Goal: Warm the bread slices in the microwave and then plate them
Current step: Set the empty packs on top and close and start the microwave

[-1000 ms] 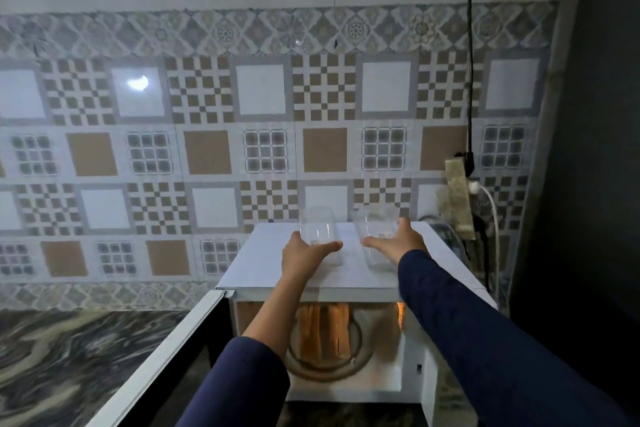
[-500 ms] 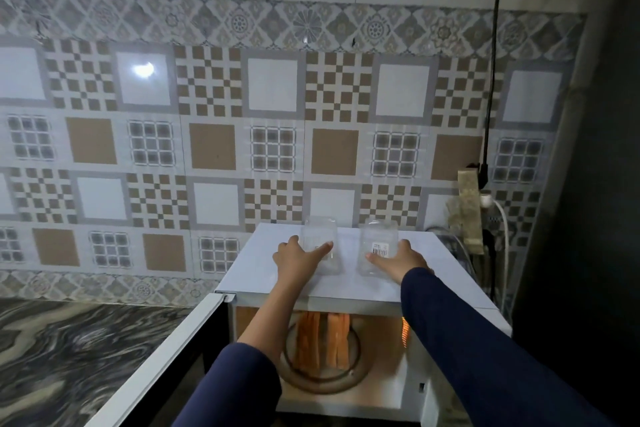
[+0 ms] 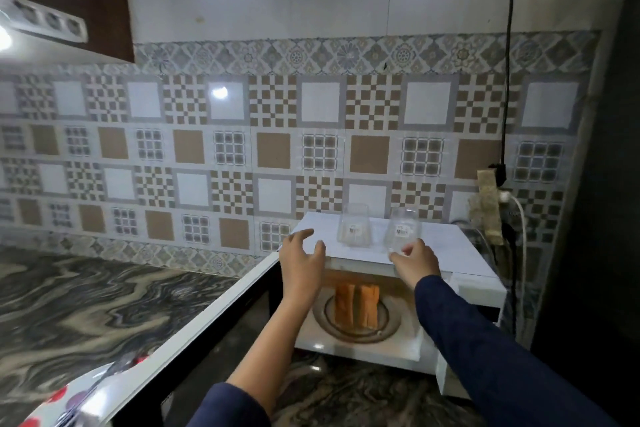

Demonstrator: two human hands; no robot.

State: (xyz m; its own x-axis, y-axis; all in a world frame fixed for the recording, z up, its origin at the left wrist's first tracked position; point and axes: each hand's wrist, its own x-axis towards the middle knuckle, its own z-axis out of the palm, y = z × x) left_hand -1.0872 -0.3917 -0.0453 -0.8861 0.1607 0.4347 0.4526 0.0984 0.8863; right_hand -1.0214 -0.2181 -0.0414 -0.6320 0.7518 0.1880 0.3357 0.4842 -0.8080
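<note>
Two bread slices (image 3: 356, 305) stand side by side on the round turntable (image 3: 388, 329) inside the white microwave (image 3: 443, 250), whose door (image 3: 194, 333) hangs open to the left. Two clear glasses stand upside down on the microwave's top, the left glass (image 3: 355, 230) and the right glass (image 3: 403, 234). My left hand (image 3: 301, 260) hovers in front of the top's front edge with fingers spread, holding nothing. My right hand (image 3: 415, 262) is just below the right glass, fingers loosely apart and empty.
A marbled dark counter (image 3: 86, 305) stretches to the left. A white dish with red dots (image 3: 65, 399) lies at the bottom left. A power strip (image 3: 488, 204) and black cable (image 3: 509, 45) hang right of the microwave. Patterned tiles cover the wall behind.
Both hands have let go of the two glasses and drawn back toward me. The glasses stay on the microwave's top. The view has shifted left and up.
</note>
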